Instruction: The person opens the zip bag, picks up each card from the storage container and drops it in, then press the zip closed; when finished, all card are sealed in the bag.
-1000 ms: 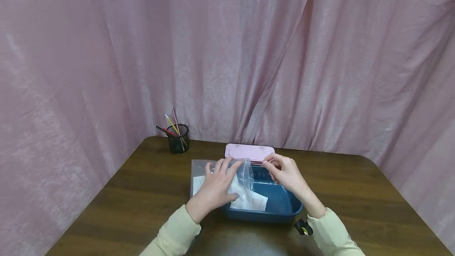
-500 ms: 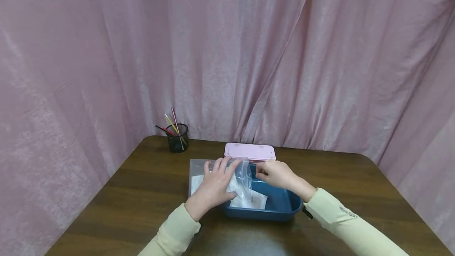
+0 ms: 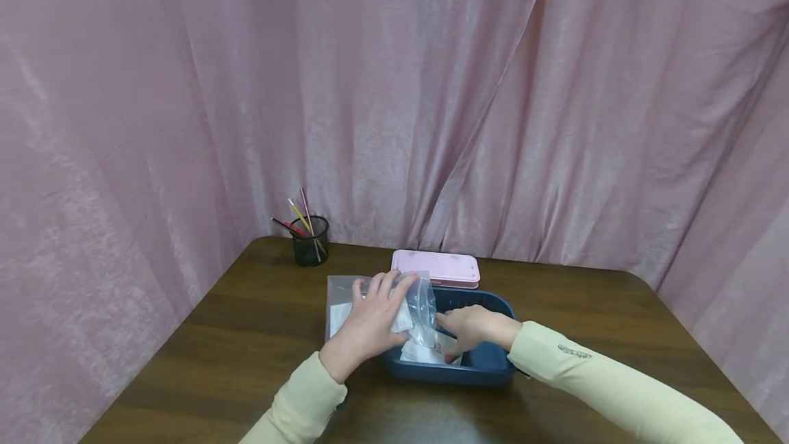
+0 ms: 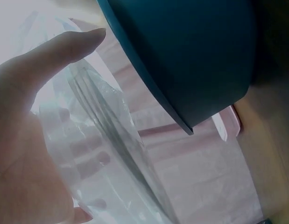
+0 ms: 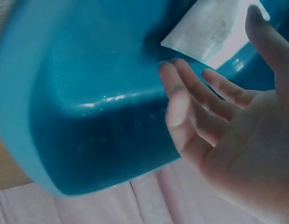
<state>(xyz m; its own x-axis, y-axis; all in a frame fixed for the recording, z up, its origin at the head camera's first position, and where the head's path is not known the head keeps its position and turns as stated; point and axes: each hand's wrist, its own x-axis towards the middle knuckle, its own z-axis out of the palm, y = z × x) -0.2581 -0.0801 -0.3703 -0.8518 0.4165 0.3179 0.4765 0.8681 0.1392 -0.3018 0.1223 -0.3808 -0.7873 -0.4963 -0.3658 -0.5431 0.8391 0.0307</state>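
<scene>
We see our left hand (image 3: 370, 321) curled around a clear, crinkled plastic zip bag (image 3: 419, 303), holding its mouth up at the left rim of the dark blue rectangular plastic basin (image 3: 487, 368); in the left wrist view the fingers (image 4: 65, 44) wrap the bag's sealed strip. Our right hand (image 3: 471, 329) reaches down inside the basin with fingers loosely spread and holding nothing, fingertips at the white paper packets (image 3: 431, 351) lying on its floor. The basin sits on the dark brown wooden tabletop (image 3: 246, 355). Just behind it lies a flat pink rectangular case (image 3: 436, 268), and a black mesh pen cup (image 3: 309, 240) stands farther left.
</scene>
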